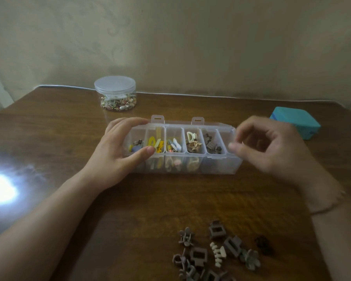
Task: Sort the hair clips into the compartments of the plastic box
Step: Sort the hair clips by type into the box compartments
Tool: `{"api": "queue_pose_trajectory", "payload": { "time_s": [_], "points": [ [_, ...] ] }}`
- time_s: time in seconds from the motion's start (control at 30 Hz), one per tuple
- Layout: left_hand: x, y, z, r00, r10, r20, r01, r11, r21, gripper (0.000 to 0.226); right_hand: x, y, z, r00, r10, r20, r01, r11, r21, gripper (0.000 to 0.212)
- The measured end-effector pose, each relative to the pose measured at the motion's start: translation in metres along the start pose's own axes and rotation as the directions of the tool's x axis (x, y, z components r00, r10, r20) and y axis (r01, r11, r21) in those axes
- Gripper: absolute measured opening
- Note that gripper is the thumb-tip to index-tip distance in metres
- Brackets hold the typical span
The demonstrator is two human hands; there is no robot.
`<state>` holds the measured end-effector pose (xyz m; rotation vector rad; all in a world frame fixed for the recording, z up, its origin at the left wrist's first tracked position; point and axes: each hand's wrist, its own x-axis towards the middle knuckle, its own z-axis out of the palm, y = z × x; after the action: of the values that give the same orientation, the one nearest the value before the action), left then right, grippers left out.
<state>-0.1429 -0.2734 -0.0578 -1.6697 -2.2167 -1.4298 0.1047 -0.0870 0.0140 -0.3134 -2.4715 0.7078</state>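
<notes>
Box: clear plastic box (221, 165), table (49, 126) centre, long axis L–R, lid open twd wall.
L hand (118, 153): grips box's L end, thumb front, fingers over back rim.
R hand (272, 147): at box's R end, blurred, fingers curled; can't tell if holding anything.
Loose clips (217, 256): grey pile, near edge.

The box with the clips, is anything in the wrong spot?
Mostly tidy. In the plastic box, colours sit grouped. One cream clip lies among grey clips still loose on the table.

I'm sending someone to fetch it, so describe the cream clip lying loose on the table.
On the table, look at the clip pile at the near edge, in front of the box. The cream clip lies in the middle of it, the only pale, toothed one among grey-brown ones.
</notes>
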Motion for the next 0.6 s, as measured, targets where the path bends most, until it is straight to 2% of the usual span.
{"api": "queue_pose_trajectory", "payload": {
  "time_s": [0.03,0.07,0.1,0.13,0.17,0.23,0.33,0.4,0.53,0.6],
  "points": [
    [0.000,0.000,0.000,1.000,-0.004,0.000,0.004,1.000,-0.002,0.061,-0.004,-0.004,-0.004,0.981,0.008,0.195,-0.008,1.000,0.003,0.009],
    [0.000,-0.001,0.001,1.000,-0.007,0.000,0.007,1.000,-0.004,0.061,-0.006,-0.008,-0.006,0.912,0.042,0.407,-0.036,0.999,-0.022,0.011],
    [0.000,-0.001,0.001,1.000,-0.008,0.001,0.008,1.000,-0.005,0.061,-0.008,-0.012,-0.005,0.802,0.089,0.590,-0.060,0.996,-0.067,0.015],
    [0.000,-0.001,0.001,1.000,-0.008,0.002,0.008,1.000,-0.005,0.060,-0.009,-0.015,-0.003,0.688,0.128,0.715,-0.071,0.991,-0.110,0.020],
    [0.001,-0.001,0.001,1.000,-0.008,0.004,0.008,1.000,-0.006,0.060,-0.010,-0.018,0.000,0.600,0.156,0.784,-0.070,0.987,-0.143,0.026],
    [0.001,-0.001,0.001,1.000,-0.009,0.007,0.010,1.000,-0.007,0.060,-0.010,-0.023,0.007,0.524,0.183,0.832,-0.038,0.981,-0.192,0.033],
    [0.001,-0.001,0.001,1.000,-0.005,0.006,0.005,1.000,-0.005,0.061,-0.009,-0.024,0.015,0.501,0.169,0.849,0.018,0.979,-0.205,0.030],
    [0.001,-0.001,0.001,1.000,-0.009,0.006,0.009,1.000,-0.010,0.062,-0.010,-0.023,0.018,0.515,0.148,0.845,0.038,0.980,-0.195,0.023],
    [0.001,-0.002,0.000,1.000,-0.010,0.009,0.010,1.000,-0.010,0.062,-0.009,-0.016,0.006,0.627,0.124,0.769,0.004,0.987,-0.162,0.019],
    [0.001,-0.002,0.001,1.000,-0.010,0.009,0.010,1.000,-0.014,0.061,-0.007,-0.014,-0.004,0.755,0.095,0.649,-0.072,0.995,-0.062,0.018]
  ]
}}
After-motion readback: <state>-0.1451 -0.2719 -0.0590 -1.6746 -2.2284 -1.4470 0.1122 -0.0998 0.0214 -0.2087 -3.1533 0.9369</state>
